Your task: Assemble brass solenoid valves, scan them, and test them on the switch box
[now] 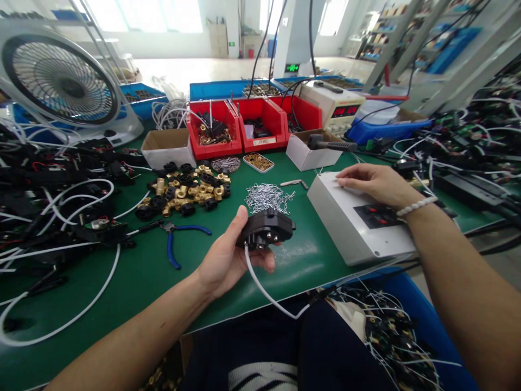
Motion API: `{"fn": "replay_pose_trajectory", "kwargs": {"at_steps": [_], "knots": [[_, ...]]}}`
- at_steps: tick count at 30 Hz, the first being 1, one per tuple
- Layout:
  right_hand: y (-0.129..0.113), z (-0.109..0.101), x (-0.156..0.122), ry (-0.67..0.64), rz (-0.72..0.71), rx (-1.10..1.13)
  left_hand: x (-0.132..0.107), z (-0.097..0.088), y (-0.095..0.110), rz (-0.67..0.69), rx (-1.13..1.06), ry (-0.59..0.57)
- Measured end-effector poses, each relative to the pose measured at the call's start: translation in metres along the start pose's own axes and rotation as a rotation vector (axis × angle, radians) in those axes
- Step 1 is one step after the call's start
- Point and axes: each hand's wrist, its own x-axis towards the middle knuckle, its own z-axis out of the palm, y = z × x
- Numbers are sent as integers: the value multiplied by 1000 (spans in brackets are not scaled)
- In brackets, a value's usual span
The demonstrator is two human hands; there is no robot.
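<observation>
My left hand (228,252) is closed around a black plastic housing (266,228) and holds it just above the front of the bench. Metal pins or screw heads show on the housing's near side. A white cable (264,290) leaves it and loops down to a black connector (323,295) near my lap. On the right, my right hand (376,184) rests with fingers extended on a light grey box (345,217), fingertips touching its top near the far left corner. Red switches on a black panel (378,216) lie below that wrist. A pile of metal clips (268,198) lies behind the housing.
Blue-handled pliers (175,244) and brass fittings (189,190) lie left on the green bench (134,293). Red bins (264,127), small white boxes (169,149) and a power supply (334,106) stand behind. Cabled parts crowd both sides; a blue crate (431,320) sits below right.
</observation>
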Motion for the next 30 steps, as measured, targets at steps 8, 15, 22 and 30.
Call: {"fn": "replay_pose_trajectory", "kwargs": {"at_steps": [8, 15, 22, 30], "knots": [[3, 1, 4, -30, -16, 27, -2, -2, -3, 19, 50, 43], [0, 1, 7, 13, -42, -2, 0, -4, -5, 40, 90, 83], [0, -1, 2, 20, -51, 23, 1, -5, -6, 52, 100, 116], [-3, 1, 5, 61, -42, 62, 3, -9, -9, 122, 134, 124]]}}
